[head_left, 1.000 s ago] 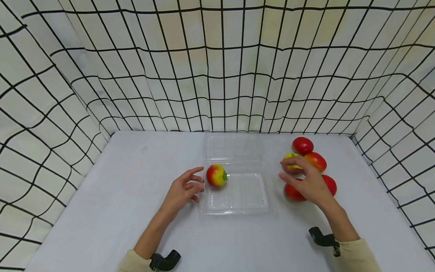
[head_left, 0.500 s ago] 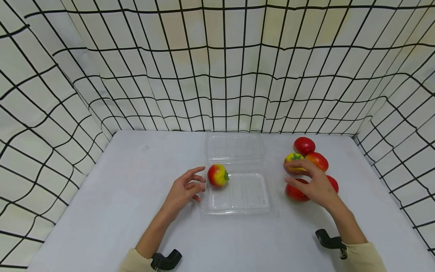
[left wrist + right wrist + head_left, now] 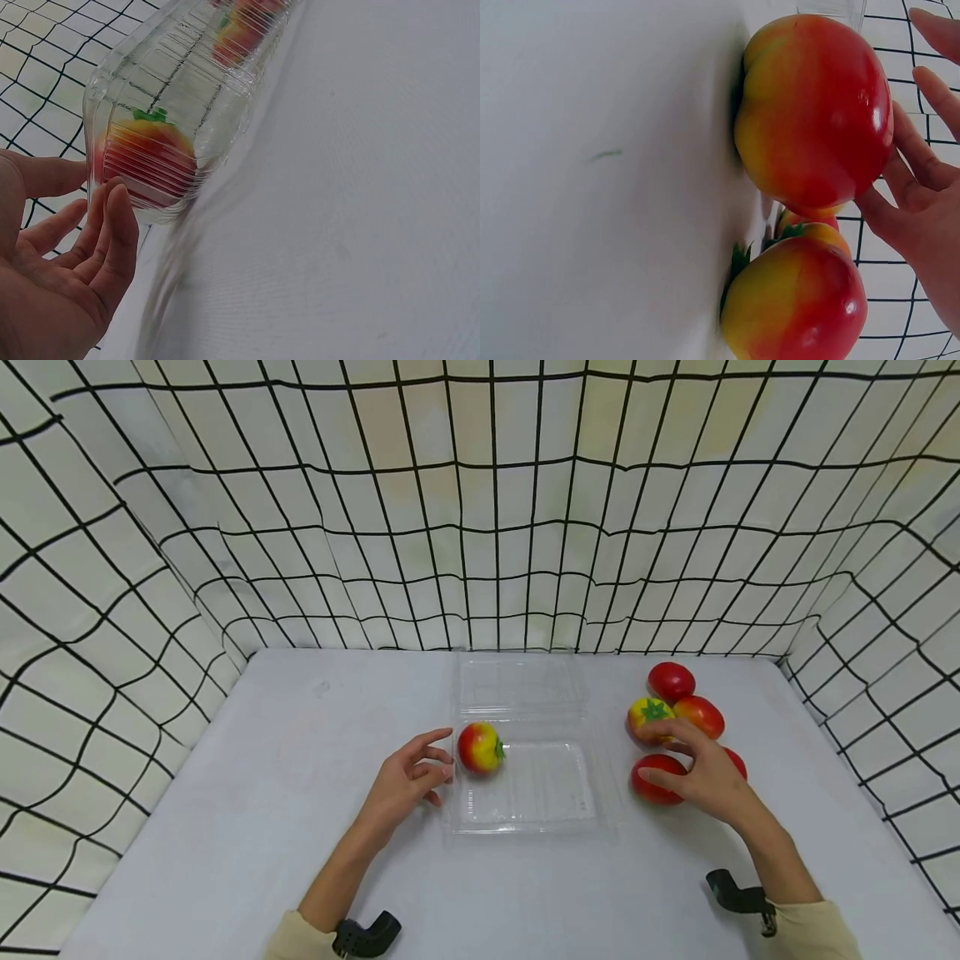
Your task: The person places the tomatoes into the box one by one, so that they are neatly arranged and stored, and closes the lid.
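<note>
A clear plastic clamshell box lies with its lid folded back. One red-and-yellow tomato with a green calyx sits in its back left corner. My left hand has loosely bent fingers at the box's left wall; in the left wrist view its fingertips are at the ribbed plastic. Over the group on the right, my right hand is spread with thumb and fingers apart above a red tomato. A yellow-topped tomato lies just beyond its fingers. In the right wrist view, the fingers are beside a large tomato, contact unclear.
Two more tomatoes, a dark red one and an orange-red one, lie behind the right hand. Another red tomato is partly hidden by it. Black netting over pale cloth walls surrounds the white table.
My right hand has shifted a little right and toward me, its thumb and fingers now spread wider over the near tomato. The left hand, the box and the tomatoes look unmoved.
</note>
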A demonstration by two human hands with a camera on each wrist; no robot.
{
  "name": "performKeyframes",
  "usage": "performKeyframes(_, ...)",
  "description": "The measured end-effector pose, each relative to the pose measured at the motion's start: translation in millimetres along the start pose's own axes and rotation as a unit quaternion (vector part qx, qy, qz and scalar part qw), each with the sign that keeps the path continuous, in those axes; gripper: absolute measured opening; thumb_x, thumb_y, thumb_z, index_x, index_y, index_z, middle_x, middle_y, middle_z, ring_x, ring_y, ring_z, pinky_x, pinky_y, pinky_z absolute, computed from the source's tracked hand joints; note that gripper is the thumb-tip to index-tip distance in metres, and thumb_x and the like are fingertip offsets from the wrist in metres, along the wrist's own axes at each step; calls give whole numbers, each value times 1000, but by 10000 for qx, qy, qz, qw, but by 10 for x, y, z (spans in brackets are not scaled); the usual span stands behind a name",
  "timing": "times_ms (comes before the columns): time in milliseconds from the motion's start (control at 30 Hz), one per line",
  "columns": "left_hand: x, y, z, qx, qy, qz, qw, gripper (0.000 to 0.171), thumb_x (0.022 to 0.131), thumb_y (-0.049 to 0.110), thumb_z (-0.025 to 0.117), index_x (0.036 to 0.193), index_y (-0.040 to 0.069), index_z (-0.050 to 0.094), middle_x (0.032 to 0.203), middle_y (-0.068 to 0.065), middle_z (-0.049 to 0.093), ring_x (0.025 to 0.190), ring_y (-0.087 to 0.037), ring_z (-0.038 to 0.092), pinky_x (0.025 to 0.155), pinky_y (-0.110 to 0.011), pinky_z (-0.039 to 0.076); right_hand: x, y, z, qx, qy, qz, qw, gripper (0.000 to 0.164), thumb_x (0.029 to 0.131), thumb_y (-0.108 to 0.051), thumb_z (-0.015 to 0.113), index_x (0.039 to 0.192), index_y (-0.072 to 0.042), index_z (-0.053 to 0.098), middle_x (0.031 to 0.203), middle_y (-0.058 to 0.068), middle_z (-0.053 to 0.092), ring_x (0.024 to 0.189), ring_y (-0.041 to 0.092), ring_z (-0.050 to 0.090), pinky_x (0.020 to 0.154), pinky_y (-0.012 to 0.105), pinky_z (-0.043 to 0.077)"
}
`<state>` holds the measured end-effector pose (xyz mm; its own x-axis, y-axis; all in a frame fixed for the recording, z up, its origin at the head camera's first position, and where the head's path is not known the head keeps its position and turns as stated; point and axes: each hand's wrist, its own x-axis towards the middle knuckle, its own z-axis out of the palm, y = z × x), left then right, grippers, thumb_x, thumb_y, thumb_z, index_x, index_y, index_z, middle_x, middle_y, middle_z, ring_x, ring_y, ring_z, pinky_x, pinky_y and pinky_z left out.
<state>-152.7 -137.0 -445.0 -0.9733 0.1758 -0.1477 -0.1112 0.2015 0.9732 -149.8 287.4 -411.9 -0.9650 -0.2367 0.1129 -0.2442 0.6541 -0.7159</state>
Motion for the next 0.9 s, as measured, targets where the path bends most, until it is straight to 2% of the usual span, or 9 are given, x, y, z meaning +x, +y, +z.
performKeyframes(133,5,1,-6,20,7,27,10000,53,100,12,67,151,19,53,124,-20,63,95,-27,68,70,-24,61,5,36,-12,-16,-85,-103,9999,59,84,-15,87,137,-12,61,139,12,58,132,32,50,101,23,52)
performKeyframes(267,4,-4,-7,42,8,22,10000,53,100,12,67,151,19,53,124,-20,63,95,-27,68,70,-23,61,-11,73,-18,-51,-205,-109,9997,62,83,-16,87,138,-10,60,140,12,57,134,31,47,106,43,57)
performKeyframes(467,5,-14,-11,47,-7,22,10000,53,100,12,67,151,19,53,124,-20,63,95,-27,69,70,-24,61,-34,89,-22,-89,-408,100,9991,69,80,-16,89,141,-8,56,142,16,54,137,38,44,102,47,59)
performKeyframes(600,8,-16,-14,41,5,31,10000,52,100,13,67,150,20,53,124,-20,63,95,-27,68,70,-24,61,-41,89,-12,-71,-595,254,9979,73,80,-17,90,143,-9,54,145,19,52,139,44,41,100,62,56)
performKeyframes(900,4,-29,-9,41,12,26,10000,52,100,12,67,150,19,54,123,-20,63,94,-27,68,70,-23,61,-38,110,32,-102,-850,424,9954,79,76,-12,91,144,-8,51,147,23,51,138,49,43,94,59,60)
